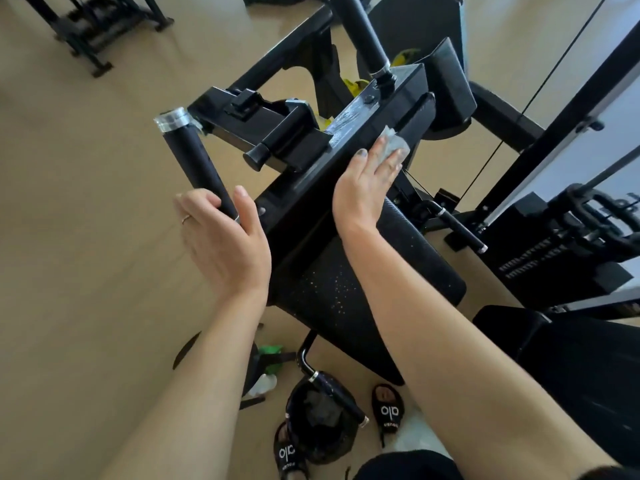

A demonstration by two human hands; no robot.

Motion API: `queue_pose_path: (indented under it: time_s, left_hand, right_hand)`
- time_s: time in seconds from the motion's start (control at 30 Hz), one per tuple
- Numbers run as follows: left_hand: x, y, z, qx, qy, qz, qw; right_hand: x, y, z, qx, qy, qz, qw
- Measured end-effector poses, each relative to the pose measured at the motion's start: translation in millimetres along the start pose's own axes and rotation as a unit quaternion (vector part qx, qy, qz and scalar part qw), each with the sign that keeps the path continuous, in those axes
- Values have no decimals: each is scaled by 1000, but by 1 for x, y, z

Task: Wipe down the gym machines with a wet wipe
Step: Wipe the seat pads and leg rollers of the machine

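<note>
Fingers of the right hand (367, 181) are lying straight and close together, pressing a crumpled, damp white wet wipe (394, 143) flat against the side of a glossy black steel frame beam (377, 109) of the gym machine. The wipe is showing just beyond the fingertips, partly hidden under them, and the top face of the beam beside it is glistening with wet streaks. The left hand (221, 237) is curling loosely around the lower end of a black foam-covered cylindrical handle (197, 168), thumb on one side and fingers on the other; a thin ring (186, 219) is sitting on one finger. The handle is tilting up and away from the hand, ending in a shiny silver cap (173, 119). Below the beam, a black perforated padded seat (363, 275) is sloping down toward the person, between the two forearms. A second black padded bar (363, 32) is rising from the top of the beam. On the beige floor (86, 202) near the bottom of the view, two black slippers with white lettering (388, 410) are standing on either side of a round black footrest with a short chrome-tipped bar. A green and white crumpled packet (268, 365) is lying on the floor just to the left of that bar. Black weight equipment (571, 237) is standing at the right.
</note>
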State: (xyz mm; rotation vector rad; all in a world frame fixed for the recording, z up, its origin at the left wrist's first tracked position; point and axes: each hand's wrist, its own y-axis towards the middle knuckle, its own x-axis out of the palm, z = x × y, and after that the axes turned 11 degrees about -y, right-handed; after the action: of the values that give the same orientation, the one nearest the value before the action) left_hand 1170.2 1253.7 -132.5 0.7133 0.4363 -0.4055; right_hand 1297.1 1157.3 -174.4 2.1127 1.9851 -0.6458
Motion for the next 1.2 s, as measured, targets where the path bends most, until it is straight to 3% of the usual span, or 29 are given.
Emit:
queue_pose_path:
  time_s: [0.13, 0.27, 0.4, 0.6, 0.8, 0.93, 1.07, 1.2]
  left_hand:
    - [16, 1, 24, 158, 7, -51, 986]
    - [60, 35, 44, 180, 46, -138, 973]
    - [90, 44, 31, 195, 97, -237, 947]
    - [93, 41, 32, 199, 124, -246, 940]
    - [93, 41, 33, 188, 132, -269, 935]
    - [93, 40, 34, 177, 132, -266, 938]
    - [92, 41, 34, 171, 131, -270, 939]
    - [92, 41, 33, 171, 130, -273, 938]
  right_hand:
    - [15, -73, 14, -109, -62, -19, 992]
    - [12, -94, 33, -171, -138, -45, 974]
    - [-5, -7, 24, -120, -143, 3, 982]
    - [-25, 80, 1, -19, -88, 37, 995]
    - [-2, -9, 8, -61, -20, 5, 998]
    - [3, -49, 20, -87, -35, -35, 995]
    - [-17, 35, 11, -80, -33, 19, 996]
    - [-42, 120, -4, 0, 13, 38, 999]
